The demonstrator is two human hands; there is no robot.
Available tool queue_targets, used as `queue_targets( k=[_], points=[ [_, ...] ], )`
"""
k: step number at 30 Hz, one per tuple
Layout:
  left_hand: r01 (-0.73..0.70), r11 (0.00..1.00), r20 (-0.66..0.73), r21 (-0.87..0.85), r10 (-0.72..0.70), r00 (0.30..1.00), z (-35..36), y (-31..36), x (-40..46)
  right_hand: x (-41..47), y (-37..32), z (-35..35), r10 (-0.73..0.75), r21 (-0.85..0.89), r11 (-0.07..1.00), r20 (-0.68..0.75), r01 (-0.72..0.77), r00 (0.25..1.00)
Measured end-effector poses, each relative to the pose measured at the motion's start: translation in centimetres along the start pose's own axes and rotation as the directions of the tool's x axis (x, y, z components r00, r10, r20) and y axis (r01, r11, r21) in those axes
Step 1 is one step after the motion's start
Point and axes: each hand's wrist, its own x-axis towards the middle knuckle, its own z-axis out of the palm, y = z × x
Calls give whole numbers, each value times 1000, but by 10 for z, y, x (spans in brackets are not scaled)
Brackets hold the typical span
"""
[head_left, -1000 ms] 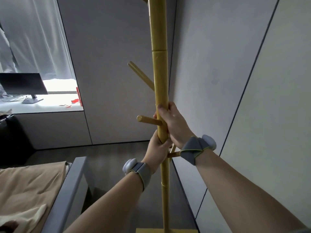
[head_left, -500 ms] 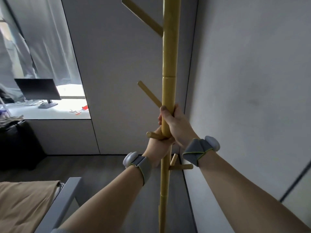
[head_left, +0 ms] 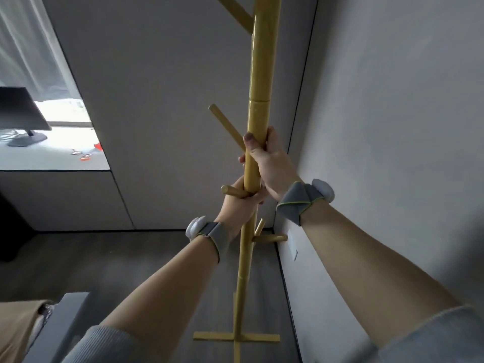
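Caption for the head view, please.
Right hand above left hand, both gripping the yellow coat stand beside a grey wall.

A grey panelled back wall (head_left: 170, 100) met a plain grey side wall (head_left: 392, 100), which carried a small white socket plate (head_left: 295, 254) low down. The floor (head_left: 104, 258) was dark wood. At the left, daylight fell past a pale curtain (head_left: 23, 35) onto a white counter (head_left: 47, 158). A dark monitor (head_left: 18, 108) stood on it, with small red bits (head_left: 97, 146) near its right edge. A tan-covered bed (head_left: 15, 334) with a grey frame (head_left: 60, 323) lay nearest.
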Motion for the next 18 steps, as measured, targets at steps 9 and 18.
queue_targets(
  k=[9,18],
  points=[
    [52,998,115,-40,-47,992,-21,-42,168,149,60,5,27,-44,999,-116,-32,993],
    [150,987,102,60,-156,982,-9,-97,293,287,115,-19,-36,35,998,-149,42,988]
  ],
)
